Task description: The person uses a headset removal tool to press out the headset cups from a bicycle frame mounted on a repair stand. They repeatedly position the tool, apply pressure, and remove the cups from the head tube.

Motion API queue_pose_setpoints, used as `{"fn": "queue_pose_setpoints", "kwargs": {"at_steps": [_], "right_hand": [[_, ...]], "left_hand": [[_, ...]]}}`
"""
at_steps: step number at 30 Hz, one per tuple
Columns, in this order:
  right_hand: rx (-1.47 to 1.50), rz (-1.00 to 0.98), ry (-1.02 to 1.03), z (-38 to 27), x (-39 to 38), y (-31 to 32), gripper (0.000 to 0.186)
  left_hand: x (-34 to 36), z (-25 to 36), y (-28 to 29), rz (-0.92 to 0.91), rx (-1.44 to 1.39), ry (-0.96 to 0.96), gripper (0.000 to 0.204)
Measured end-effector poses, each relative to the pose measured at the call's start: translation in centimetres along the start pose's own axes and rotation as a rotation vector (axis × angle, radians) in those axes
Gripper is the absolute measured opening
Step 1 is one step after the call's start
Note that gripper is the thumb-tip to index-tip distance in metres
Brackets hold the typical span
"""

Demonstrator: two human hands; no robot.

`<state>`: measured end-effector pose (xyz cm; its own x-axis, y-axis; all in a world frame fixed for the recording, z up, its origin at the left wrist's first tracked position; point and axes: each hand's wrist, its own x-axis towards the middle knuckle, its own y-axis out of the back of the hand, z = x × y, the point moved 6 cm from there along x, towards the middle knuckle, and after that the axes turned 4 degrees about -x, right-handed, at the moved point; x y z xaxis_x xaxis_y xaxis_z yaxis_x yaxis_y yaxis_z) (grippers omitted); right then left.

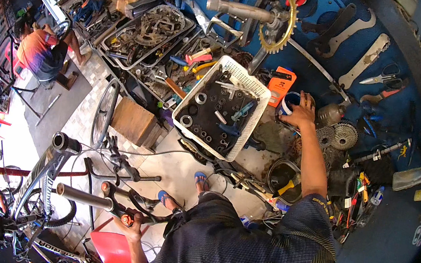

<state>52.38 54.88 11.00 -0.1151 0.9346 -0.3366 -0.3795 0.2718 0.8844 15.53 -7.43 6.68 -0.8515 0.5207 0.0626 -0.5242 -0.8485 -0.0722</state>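
Observation:
Low on the left, my left hand (131,229) is closed around the crown end of a bicycle suspension fork (86,197). The fork's bare metal steerer tube points left, and an orange knob (127,220) shows beside my fingers. At the workbench on the right, my right hand (302,111) reaches over a round blue-and-white tub (288,103), its fingers curled over the rim. The hand covers much of the tub, so its contents are hidden. Just behind the tub stands an orange box (281,85).
A cream plastic basket (261,118) of small bike parts stands left of the tub. Beyond it lies a metal tray (118,63) of parts. Sprockets (344,136) and a black basin (274,178) are nearby. A bicycle frame (47,163) stands left; a person (45,54) sits farther off.

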Motion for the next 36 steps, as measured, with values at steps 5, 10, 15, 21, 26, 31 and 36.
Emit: {"fn": "queue_pose_setpoints", "kwargs": {"at_steps": [5, 10, 15, 21, 26, 31, 36], "right_hand": [[-0.009, -0.031, 0.001, 0.3, 0.9, -0.6, 0.09], [-0.025, 0.038, 0.05, 0.4, 2.0, -1.2, 0.1], [0.002, 0.469, 0.013, -0.7, -5.3, 4.6, 0.075], [0.689, 0.389, 0.891, -17.3, -27.0, 10.9, 0.051], [0.297, 0.415, 1.439, -34.4, -39.5, 9.8, 0.063], [0.081, 0.453, 1.531, -41.5, -43.3, 8.4, 0.06], [-0.102, 0.647, 1.509, -43.7, -45.3, 7.6, 0.056]], "left_hand": [[1.3, 0.6, 1.3, -0.207, 0.248, 0.191, 0.052], [4.1, 2.5, -0.5, -0.366, 0.577, 0.136, 0.066], [6.2, 3.1, -0.6, -0.364, 0.628, 0.368, 0.07], [7.0, 2.8, 0.5, -0.362, 0.578, 0.513, 0.068], [6.5, 3.4, 1.6, -0.389, 0.556, 0.495, 0.069], [5.8, 4.1, 3.5, -0.417, 0.588, 0.501, 0.081], [5.3, 3.8, 5.6, -0.368, 0.56, 0.5, 0.065]]}}
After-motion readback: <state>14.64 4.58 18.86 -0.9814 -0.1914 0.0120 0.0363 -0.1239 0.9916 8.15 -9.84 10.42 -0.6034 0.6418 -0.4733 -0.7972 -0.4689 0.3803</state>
